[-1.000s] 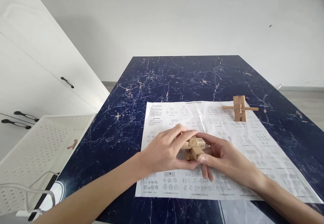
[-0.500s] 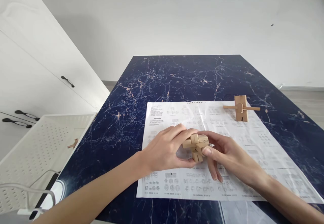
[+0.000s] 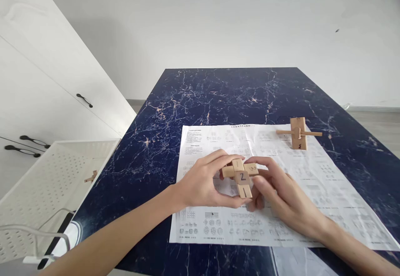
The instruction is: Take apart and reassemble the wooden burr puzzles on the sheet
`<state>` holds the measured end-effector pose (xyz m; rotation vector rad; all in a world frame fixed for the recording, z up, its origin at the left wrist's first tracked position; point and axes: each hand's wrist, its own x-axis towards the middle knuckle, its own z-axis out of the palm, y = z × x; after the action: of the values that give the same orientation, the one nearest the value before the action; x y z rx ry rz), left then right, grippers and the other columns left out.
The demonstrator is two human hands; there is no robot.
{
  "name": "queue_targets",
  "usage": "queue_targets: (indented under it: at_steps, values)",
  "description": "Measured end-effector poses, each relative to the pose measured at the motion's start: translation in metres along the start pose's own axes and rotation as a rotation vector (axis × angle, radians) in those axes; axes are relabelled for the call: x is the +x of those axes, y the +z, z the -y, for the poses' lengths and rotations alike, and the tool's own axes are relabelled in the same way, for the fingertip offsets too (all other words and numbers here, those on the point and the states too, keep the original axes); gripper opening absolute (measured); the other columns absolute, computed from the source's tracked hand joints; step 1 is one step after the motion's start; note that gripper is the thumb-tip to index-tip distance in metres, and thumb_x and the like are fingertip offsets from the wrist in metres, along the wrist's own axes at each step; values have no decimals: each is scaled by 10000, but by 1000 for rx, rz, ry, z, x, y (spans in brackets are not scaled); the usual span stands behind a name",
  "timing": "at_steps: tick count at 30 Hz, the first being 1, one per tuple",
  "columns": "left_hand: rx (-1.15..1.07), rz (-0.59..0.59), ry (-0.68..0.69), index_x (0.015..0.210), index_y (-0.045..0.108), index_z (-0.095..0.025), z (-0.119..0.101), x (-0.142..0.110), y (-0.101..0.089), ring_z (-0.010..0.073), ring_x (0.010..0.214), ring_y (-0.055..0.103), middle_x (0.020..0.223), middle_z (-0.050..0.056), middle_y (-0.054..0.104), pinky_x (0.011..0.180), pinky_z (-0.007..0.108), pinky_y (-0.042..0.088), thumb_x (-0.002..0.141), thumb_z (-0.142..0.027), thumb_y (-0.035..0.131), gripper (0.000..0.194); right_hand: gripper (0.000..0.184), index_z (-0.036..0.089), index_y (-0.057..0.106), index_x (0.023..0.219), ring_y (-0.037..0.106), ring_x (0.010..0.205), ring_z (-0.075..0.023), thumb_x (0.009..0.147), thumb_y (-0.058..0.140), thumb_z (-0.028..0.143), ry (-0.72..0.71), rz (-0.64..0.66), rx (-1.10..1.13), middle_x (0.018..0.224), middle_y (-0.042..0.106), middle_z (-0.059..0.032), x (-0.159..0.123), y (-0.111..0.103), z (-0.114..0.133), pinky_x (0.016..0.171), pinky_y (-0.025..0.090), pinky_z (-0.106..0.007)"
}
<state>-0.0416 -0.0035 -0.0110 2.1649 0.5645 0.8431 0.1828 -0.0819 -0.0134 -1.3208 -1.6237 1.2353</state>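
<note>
A wooden burr puzzle (image 3: 243, 178) made of interlocked blocks is held above the printed sheet (image 3: 215, 222). Its end faces carry handwritten marks, among them a 2 facing me and a 1 above and below it. My left hand (image 3: 204, 180) grips it between thumb below and fingers on top. From the right, my right hand (image 3: 278, 188) holds its side, the thumb beside the block marked 2 and the forefinger at the upper right block. Some right fingers are partly hidden behind the puzzle.
On the sheet's upper right edge stands another wooden puzzle (image 3: 298, 142) with thin crossbars. The dark blue marbled table (image 3: 200, 97) lies beneath. To the left are a white perforated surface (image 3: 40, 188) with a small wooden piece (image 3: 91, 176) and a white cabinet (image 3: 56, 68).
The burr puzzle has been turned, so its end marked 2 now faces me. My right fingers, which hung below it, have curled in behind it.
</note>
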Motion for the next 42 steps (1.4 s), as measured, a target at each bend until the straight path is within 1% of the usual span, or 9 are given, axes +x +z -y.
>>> queue_targets:
  at_steps: [4, 8, 11, 18, 22, 25, 32, 38, 42]
  values:
    - [-105, 33, 25, 1315, 695, -220, -3, 2, -1, 238, 888, 708, 1055, 69, 744, 837, 394, 614, 696, -428, 945, 698, 275, 246, 611, 1153, 637, 623, -197, 1124, 482, 487, -294, -88, -394, 790, 687, -31, 4, -7, -2, 595, 512, -336]
    - [-85, 36, 121, 1353, 675, -210, -2, 0, 1, 235, 884, 718, 1060, 74, 748, 815, 377, 619, 696, -419, 947, 741, 267, 227, 600, 995, 532, 596, -166, 1135, 461, 405, -468, -56, -431, 771, 611, -19, 4, -11, 0, 549, 419, -312]
    - [11, 32, 197, 1418, 626, -225, 1, -1, 0, 242, 900, 726, 1085, 81, 747, 813, 382, 633, 779, -429, 891, 721, 344, 230, 549, 881, 470, 572, -149, 1141, 442, 427, -372, 6, -335, 704, 545, 8, 1, -9, 3, 536, 360, -305]
    - [316, 12, 292, 1477, 555, -239, 3, -1, -6, 247, 892, 716, 1047, 66, 740, 850, 417, 625, 929, -482, 783, 641, 548, 225, 452, 742, 273, 521, -106, 1102, 459, 639, 87, 118, 87, 619, 340, 58, 1, -2, 8, 474, 230, -281]
    - [302, -49, 193, 1635, 356, -274, 7, 0, -3, 266, 1053, 690, 1224, 98, 677, 934, 442, 615, 985, -494, 744, 788, 515, 202, 546, 794, 377, 449, -73, 1095, 510, 617, 209, 118, 451, 607, 484, 44, 8, -2, 8, 456, 324, -240]
    - [240, -59, 38, 1665, 268, -303, 11, 0, -1, 227, 1005, 661, 1252, 93, 629, 919, 427, 623, 1042, -521, 662, 769, 421, 185, 660, 913, 354, 355, -13, 1067, 586, 570, 292, 53, 808, 779, 652, 4, 16, -8, 5, 351, 301, -195]
    - [268, 46, -17, 1550, 365, -292, 10, 1, -4, 225, 1005, 662, 1352, 103, 580, 872, 414, 642, 1048, -538, 644, 625, 309, 197, 749, 1123, 263, 387, 11, 912, 850, 400, 309, -165, 1205, 934, 751, -28, 26, -22, -6, 267, 337, -70]
    - [294, 95, -24, 1496, 421, -254, 6, 2, -4, 231, 1033, 676, 1413, 119, 573, 917, 435, 632, 1070, -536, 606, 543, 522, 383, 617, 1444, 424, 486, -31, 964, 808, 464, 265, -124, 1098, 1086, 751, -22, 20, -12, 3, 335, 360, -76]
    - [324, 115, -52, 1393, 522, -226, 6, 2, -2, 220, 1010, 698, 1354, 112, 613, 874, 399, 623, 1093, -432, 594, 371, 211, 232, 712, 1100, 398, 460, -55, 1052, 687, 436, 121, 92, 702, 721, 626, 33, 13, -3, 6, 433, 390, -176]
